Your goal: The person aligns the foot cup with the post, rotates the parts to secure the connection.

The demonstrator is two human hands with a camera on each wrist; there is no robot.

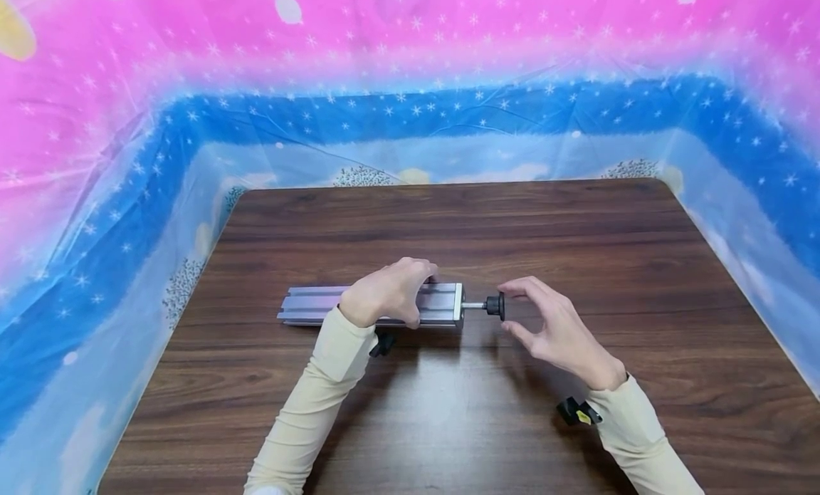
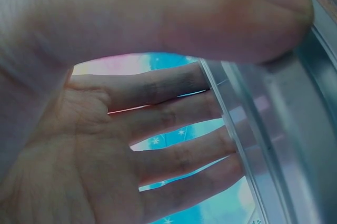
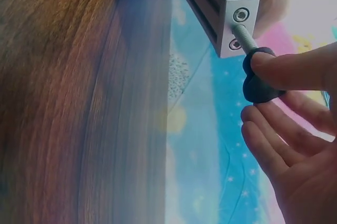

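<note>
Pink and blue fabric, scattered with white snowflakes, hung around the far edge and sides of the dark wood-grain tabletop. Over that, I reached forward in cream sleeves. A long, grooved aluminium extrusion lay crosswise near the middle, though I couldn't tell whether it touched the wood. My two hands were busy at it: the left hand gripped the extrusion, thumb on the near side and fingers along the far side, while the right hand pinched a knob between thumb and fingertips, just beyond the right end. Small black devices sat by both my wrists. A pale end plate capped the extrusion's right end. The black, lobed knob stood apart from it, joined by a threaded rod, which entered the plate between two socket-head screws.
</note>
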